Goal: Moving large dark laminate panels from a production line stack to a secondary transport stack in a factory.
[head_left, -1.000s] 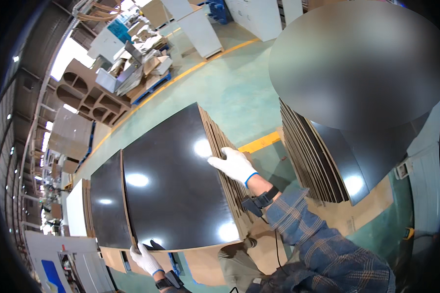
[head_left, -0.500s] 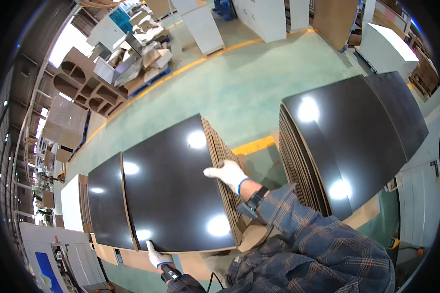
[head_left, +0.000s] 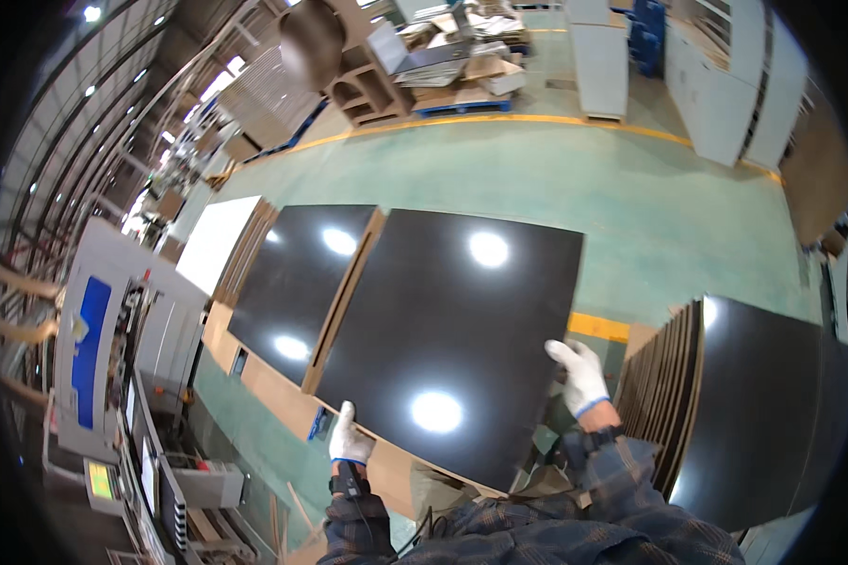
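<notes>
A large dark, glossy panel [head_left: 452, 330] lies in front of me, its face reflecting ceiling lights. White-gloved, my left hand [head_left: 350, 441] grips its near edge toward the left corner, thumb on top and fingers mostly hidden below. On the right edge, my right hand [head_left: 579, 379], gloved too, has its thumb over the rim and its other fingers partly hidden. Whether the panel is raised off the boards beneath cannot be seen. Left of it, across a narrow gap, lies a smaller dark panel stack [head_left: 301, 282].
Another dark panel stack [head_left: 744, 405] stands close on my right. White boards [head_left: 219, 243] lie beyond the left stack. A grey machine with a blue stripe [head_left: 91, 334] and a small control screen [head_left: 102, 479] stand at left. Pallets of scrap [head_left: 462, 80] and white cabinets [head_left: 601, 66] are across the green floor.
My view has turned left, bringing the machine into sight. The right hand has gone nearer the panel's front right corner. The panel has swung round, and its stacked side edges no longer show.
</notes>
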